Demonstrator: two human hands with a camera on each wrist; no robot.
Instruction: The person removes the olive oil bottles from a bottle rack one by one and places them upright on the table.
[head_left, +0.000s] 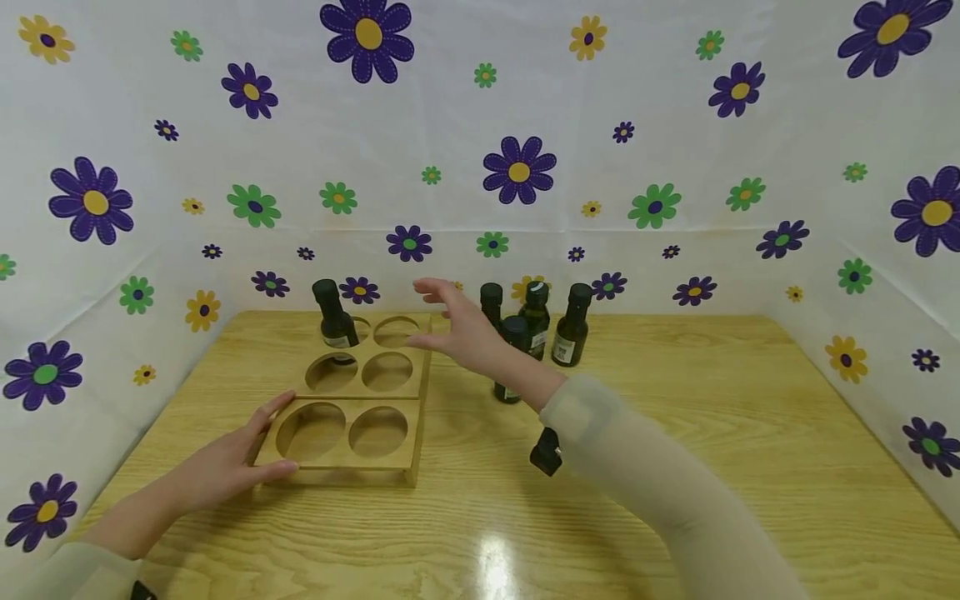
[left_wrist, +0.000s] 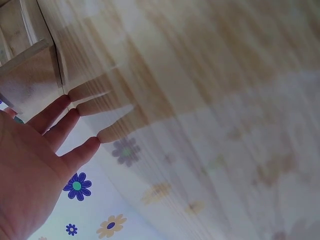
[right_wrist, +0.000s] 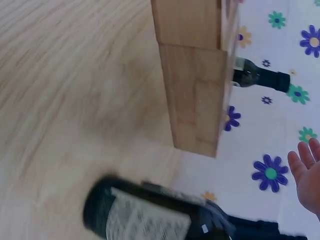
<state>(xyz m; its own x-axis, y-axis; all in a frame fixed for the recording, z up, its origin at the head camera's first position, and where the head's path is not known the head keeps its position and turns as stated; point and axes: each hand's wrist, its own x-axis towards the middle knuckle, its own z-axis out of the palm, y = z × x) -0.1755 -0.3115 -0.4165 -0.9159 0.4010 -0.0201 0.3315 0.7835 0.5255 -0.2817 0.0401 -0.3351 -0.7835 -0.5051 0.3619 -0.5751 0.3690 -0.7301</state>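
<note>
A wooden rack (head_left: 416, 392) with round holes stands on the left of the table. One dark bottle (head_left: 334, 317) is upright in its back left hole. My left hand (head_left: 217, 467) rests at the rack's front left corner, thumb along the front edge; the left wrist view shows its fingers (left_wrist: 80, 152) straight. Above the rack's back right side, my right hand (head_left: 468, 333) is raised, fingers spread and holding nothing. Right of the rack stand several dark bottles, among them one with a pale label (head_left: 572, 329); the right arm partly hides some.
Below the right forearm a black cap or bottle neck (head_left: 546, 454) shows, the remainder hidden by the sleeve. A white flowered cloth (head_left: 517, 108) encloses the wooden table (head_left: 675, 392) at the back and sides. In the right wrist view a labelled bottle (right_wrist: 150, 215) appears close up.
</note>
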